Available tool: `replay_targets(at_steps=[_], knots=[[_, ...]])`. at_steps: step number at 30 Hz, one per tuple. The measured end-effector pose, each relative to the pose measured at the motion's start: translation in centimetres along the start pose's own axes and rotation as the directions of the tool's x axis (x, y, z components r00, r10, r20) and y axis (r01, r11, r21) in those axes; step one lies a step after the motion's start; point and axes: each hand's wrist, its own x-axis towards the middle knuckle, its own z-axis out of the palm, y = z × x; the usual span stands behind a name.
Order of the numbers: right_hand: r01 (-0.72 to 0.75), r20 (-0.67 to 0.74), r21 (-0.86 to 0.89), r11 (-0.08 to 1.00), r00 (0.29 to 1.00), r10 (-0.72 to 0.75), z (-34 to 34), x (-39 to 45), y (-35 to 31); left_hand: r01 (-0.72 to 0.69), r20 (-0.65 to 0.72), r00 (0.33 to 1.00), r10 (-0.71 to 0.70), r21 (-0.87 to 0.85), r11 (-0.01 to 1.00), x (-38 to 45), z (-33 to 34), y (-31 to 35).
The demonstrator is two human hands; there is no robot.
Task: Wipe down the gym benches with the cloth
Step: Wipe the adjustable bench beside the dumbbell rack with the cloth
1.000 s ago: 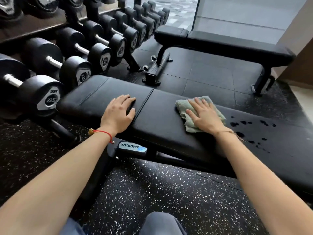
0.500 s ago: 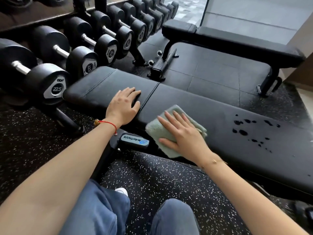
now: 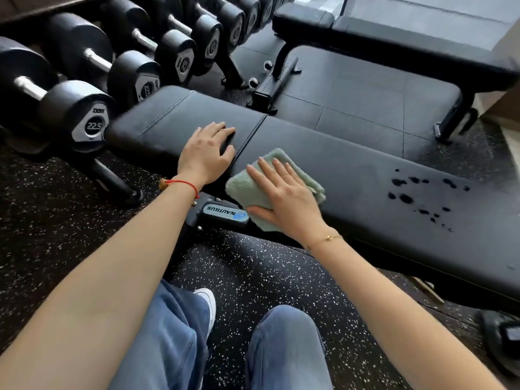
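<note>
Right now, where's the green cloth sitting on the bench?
In the head view, the cloth lies on the near bench's front edge, under the flat right hand, just right of the pad seam and the left hand.

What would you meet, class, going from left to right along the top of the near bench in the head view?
Stitched seam → left hand → gap between the pads → green cloth → right hand → dark wet spots.

The right hand (image 3: 284, 198) presses a green cloth (image 3: 253, 190) flat on the near bench (image 3: 365, 175); the left hand (image 3: 206, 153) rests left of it.
</note>
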Motion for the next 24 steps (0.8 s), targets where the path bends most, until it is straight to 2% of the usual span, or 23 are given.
replay_targets(at_steps=[4,6,10,12,14,15,17,19,21,22,24], knots=[[0.064,-0.040,0.021,0.998,0.997,-0.063,-0.4,-3.6,2.4,-0.007,0.003,1.000,0.007,-0.017,1.000,-0.2,-0.3,-0.2],[0.037,-0.067,0.042,0.998,0.997,-0.035,-0.6,-6.7,4.9,-0.011,0.004,1.000,0.012,-0.028,1.000,-0.2,-0.4,-0.1],[-0.172,0.018,0.278,0.945,0.985,0.173,-1.9,-7.3,10.0,-0.021,0.035,0.999,0.021,-0.015,1.000,-0.1,-0.5,0.4],[-0.263,0.026,0.277,0.924,0.964,0.266,-1.8,-3.4,11.1,-0.012,0.042,0.999,0.013,-0.013,1.000,-0.3,-0.6,0.7],[-0.342,0.060,0.205,0.917,0.940,0.337,-1.2,1.2,9.9,-0.006,0.053,0.999,0.007,-0.013,1.000,-0.6,-0.5,1.2],[-0.346,0.076,0.191,0.918,0.938,0.338,-0.9,2.9,8.6,-0.009,0.057,0.998,0.009,-0.011,1.000,-0.7,-0.5,1.6],[-0.259,0.064,0.223,0.940,0.966,0.250,-0.4,3.2,5.8,-0.032,0.065,0.997,0.032,-0.003,0.999,-0.9,-0.2,2.3],[-0.117,0.000,0.255,0.960,0.993,0.121,-0.4,0.1,4.4,-0.076,0.068,0.995,0.075,0.010,0.997,-1.1,0.1,2.9],[-0.053,-0.035,0.251,0.966,0.997,0.064,-0.7,-3.7,5.5,-0.118,0.067,0.991,0.117,0.017,0.993,-1.3,0.4,3.3],[-0.071,-0.033,0.259,0.963,0.996,0.082,-0.9,-4.6,7.0,-0.124,0.065,0.990,0.122,0.016,0.992,-1.3,0.4,3.4],[-0.194,-0.017,0.279,0.940,0.978,0.207,-1.0,-4.0,10.7,-0.119,0.046,0.992,0.119,0.018,0.993,-1.4,0.6,3.4]])
